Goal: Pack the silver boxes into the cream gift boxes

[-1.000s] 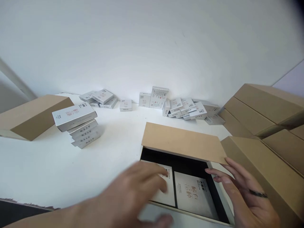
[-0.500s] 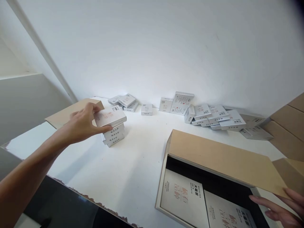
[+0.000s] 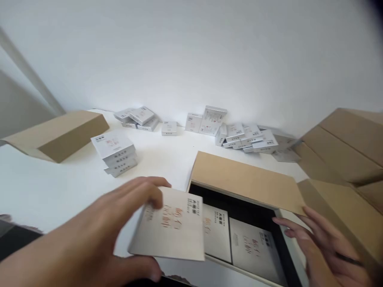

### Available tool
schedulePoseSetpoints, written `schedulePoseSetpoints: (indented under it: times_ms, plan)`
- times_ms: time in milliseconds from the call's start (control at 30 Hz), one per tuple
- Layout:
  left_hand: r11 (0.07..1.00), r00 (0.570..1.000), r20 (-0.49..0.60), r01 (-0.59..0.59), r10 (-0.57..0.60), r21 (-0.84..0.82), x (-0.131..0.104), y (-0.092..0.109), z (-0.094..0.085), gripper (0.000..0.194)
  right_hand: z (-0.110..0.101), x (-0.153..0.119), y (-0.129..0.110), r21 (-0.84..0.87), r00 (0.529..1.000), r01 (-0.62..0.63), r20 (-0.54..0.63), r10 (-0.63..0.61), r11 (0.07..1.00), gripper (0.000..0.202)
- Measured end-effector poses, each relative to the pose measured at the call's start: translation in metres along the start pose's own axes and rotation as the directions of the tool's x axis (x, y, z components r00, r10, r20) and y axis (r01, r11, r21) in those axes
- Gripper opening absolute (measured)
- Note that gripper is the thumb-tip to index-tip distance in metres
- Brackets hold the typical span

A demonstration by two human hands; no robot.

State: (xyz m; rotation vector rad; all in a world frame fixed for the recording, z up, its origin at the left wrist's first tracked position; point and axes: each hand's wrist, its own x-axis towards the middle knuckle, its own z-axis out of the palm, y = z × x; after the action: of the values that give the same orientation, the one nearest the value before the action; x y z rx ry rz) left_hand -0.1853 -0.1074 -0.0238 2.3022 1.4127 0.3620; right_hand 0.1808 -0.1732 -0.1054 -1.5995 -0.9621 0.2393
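My left hand (image 3: pixel 128 231) grips a small white printed box (image 3: pixel 175 225) by its left side, held over the left end of an open tan case (image 3: pixel 245 175). Inside the case's black interior lie two white boxes, one at the left (image 3: pixel 217 231) and another at the right (image 3: pixel 254 249). My right hand (image 3: pixel 323 247) is at the case's right end, fingers closed around the edge of its raised lid. A stack of white boxes (image 3: pixel 115 153) stands on the white table to the left.
A tan carton (image 3: pixel 74 135) lies at the left. Several white boxes (image 3: pixel 242 135) lean and lie along the wall, with more (image 3: pixel 142 115) at the back left. Large brown cardboard boxes (image 3: pixel 344 147) stand at the right. The table's torn front edge (image 3: pixel 176 279) shows below.
My left hand has brought a white box from the stack rightward and nearer, over the case. The stack is lower by one box. The view has shifted right; my right hand remains at the lid.
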Motion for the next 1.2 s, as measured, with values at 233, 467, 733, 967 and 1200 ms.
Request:
schedulePoseSetpoints:
  times_ms: [233, 467, 733, 967, 1200]
  plan:
    - [0.882, 0.825, 0.312, -0.427, 0.471, -0.202, 0.081, 0.087, 0.058, 0.068, -0.002, -0.006, -0.006, 0.009, 0.999, -0.030, 0.043, 0.030, 1.000, 0.050]
    - [0.755, 0.609, 0.615, -0.655, 0.502, 0.033, 0.105, 0.126, 0.078, 0.094, -0.001, -0.008, -0.009, 0.036, 0.997, 0.010, 0.075, -0.013, 0.999, 0.044]
    - [0.854, 0.741, 0.546, -0.513, 0.391, 0.083, 0.096, 0.103, 0.052, 0.090, -0.031, -0.010, -0.031, -0.245, 0.754, 0.553, 0.554, -0.353, 0.796, 0.036]
    - [0.867, 0.765, 0.548, -0.480, 0.338, 0.135, 0.085, 0.100, 0.044, 0.059, -0.013, 0.014, -0.056, -0.172, 0.219, 0.884, 0.974, -0.060, 0.434, 0.068]
    - [0.899, 0.762, 0.569, -0.430, 0.308, 0.088, 0.085, 0.103, 0.044, 0.072, 0.017, 0.020, -0.080, -0.272, 0.158, 0.808, 0.955, 0.252, 0.522, 0.048]
